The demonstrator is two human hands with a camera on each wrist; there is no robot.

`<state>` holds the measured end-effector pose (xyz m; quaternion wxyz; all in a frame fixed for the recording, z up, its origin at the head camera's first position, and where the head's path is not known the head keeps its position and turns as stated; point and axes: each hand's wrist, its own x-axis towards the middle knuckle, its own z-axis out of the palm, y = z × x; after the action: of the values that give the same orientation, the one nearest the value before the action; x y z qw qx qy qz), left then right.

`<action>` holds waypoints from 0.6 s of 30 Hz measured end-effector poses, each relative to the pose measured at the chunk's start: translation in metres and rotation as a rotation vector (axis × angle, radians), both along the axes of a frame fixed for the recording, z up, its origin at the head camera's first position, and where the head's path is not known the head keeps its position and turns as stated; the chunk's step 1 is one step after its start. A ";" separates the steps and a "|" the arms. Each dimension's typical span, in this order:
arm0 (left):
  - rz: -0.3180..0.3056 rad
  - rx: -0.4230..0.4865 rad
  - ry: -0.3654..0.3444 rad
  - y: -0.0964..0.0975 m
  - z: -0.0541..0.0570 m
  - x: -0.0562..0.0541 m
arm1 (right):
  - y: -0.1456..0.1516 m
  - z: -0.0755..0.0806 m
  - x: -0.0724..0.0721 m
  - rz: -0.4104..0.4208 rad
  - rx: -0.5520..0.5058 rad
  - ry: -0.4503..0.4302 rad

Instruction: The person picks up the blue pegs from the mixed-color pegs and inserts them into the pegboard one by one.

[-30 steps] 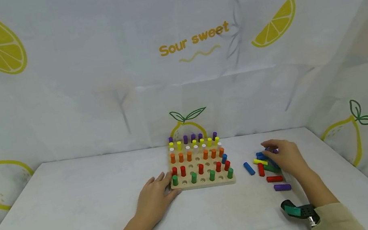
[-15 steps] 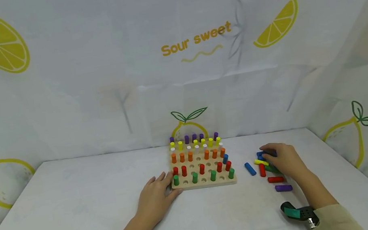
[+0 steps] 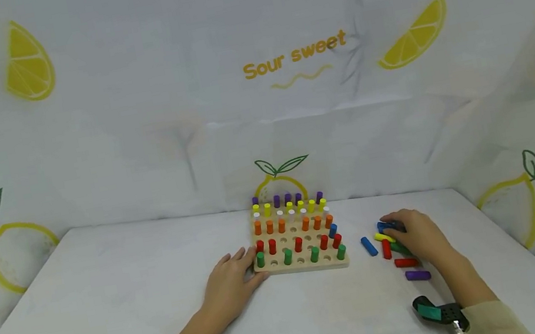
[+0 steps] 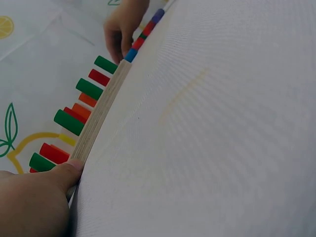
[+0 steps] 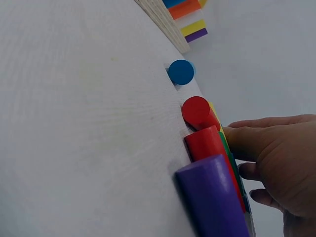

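A wooden pegboard (image 3: 301, 266) stands mid-table with rows of green, red, orange, white, yellow and purple pegs; a lone blue peg (image 3: 333, 230) stands at its right side. At the board's near left corner rests my left hand (image 3: 227, 287), its fingers extended along the side and the thumb against the front edge. The left wrist view shows that thumb (image 4: 69, 173) on the wood. My right hand (image 3: 419, 235) is over the loose pegs at the right, its curled fingers around a blue peg (image 3: 391, 226). In the right wrist view, nearer pegs hide the fingertips.
Beside the pile lie another blue peg (image 3: 369, 246), red pegs (image 3: 406, 262), a yellow peg (image 3: 384, 237), a green peg (image 3: 400, 249) and a purple peg (image 3: 418, 275). A lemon-print cloth (image 3: 181, 164) hangs behind the white table (image 3: 122, 288).
My right fingers have shifted slightly among the blue pegs, and the purple piece seen beside them is now hidden. My left hand stays at the board. The head view has shifted slightly.
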<state>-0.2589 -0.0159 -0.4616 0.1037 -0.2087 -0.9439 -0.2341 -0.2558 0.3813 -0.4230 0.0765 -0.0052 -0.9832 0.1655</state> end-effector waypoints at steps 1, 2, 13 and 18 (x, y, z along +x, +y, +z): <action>-0.001 -0.002 -0.003 0.000 0.000 0.000 | 0.001 -0.001 0.000 0.007 0.011 0.007; -0.003 -0.003 -0.007 0.001 0.000 -0.001 | 0.002 -0.001 0.000 0.013 0.022 0.015; -0.049 -0.005 0.008 0.019 0.003 -0.004 | 0.024 0.006 0.013 0.006 0.097 0.000; 0.004 -0.006 0.015 0.003 0.002 -0.001 | 0.007 0.003 0.003 0.034 0.124 -0.014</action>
<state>-0.2594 -0.0125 -0.4601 0.1104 -0.2090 -0.9442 -0.2294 -0.2533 0.3881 -0.4200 0.0668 0.0151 -0.9920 0.1057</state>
